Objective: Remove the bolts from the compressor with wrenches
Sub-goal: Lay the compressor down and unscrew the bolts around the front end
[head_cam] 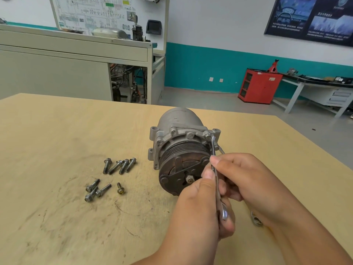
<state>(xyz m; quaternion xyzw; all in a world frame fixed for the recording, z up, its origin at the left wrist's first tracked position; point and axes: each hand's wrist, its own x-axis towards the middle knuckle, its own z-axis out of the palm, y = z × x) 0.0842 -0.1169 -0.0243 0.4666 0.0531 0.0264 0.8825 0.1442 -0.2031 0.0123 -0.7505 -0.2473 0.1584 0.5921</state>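
My left hand [198, 207] has its fingers [228, 225] curled round the lower shaft of the wrench [217, 186], thumb lying along it. My right hand [252, 180] pinches the same shaft higher up, thumb tip pressed to the steel. I judge I use both hands so the long lever stays square on the head and does not slip off under load.

The wrench stands steeply, its top end seated on a bolt [207, 135] at the upper right corner of the flange [183, 131], its free end low by my left palm. A second wrench [256, 221] passes under my right hand towards that same corner; I cannot tell whether I grip it or what it bears on.

The compressor [177, 119] lies on its side on the table [57, 134], right of the middle, just ahead of my hands. Its long axis runs from me away: the pulley [183, 152] faces me and a little left, the rounded closed end points to the far edge.

Loose bolts [120, 166] lie in two small groups to the left, well apart from the work, I think so that none rolls under it
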